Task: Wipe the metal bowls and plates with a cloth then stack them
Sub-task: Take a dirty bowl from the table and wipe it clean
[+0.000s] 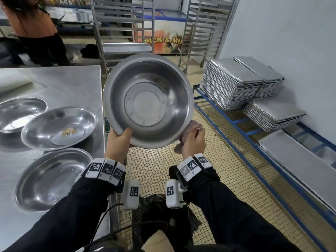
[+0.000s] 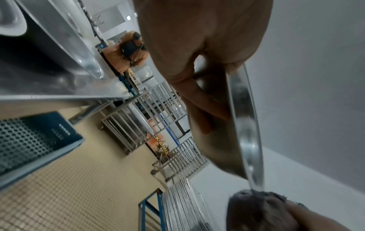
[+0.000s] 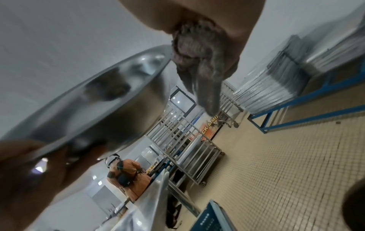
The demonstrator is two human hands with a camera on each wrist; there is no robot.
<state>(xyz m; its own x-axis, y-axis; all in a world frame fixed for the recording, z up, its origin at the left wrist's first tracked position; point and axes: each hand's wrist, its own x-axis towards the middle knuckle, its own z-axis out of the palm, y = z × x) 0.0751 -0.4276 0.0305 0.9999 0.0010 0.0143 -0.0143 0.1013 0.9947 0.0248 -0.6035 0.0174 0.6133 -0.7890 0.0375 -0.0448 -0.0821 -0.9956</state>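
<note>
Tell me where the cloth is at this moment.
In the head view the cloth is bunched in the right hand, against the lower right outside of the metal bowl that the left hand holds above the tiled floor.

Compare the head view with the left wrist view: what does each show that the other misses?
Only the head view shows the bowl's empty inside, three shallow dishes on the steel table, and the right hand bunching the cloth at the bowl's lower right rim.

Only the left wrist view shows the left hand's fingers spread on the bowl's underside, and a blue perforated crate beneath the table.

Both show the left hand in its grip on the rim, the cloth, the tiled floor and the racks.
</note>
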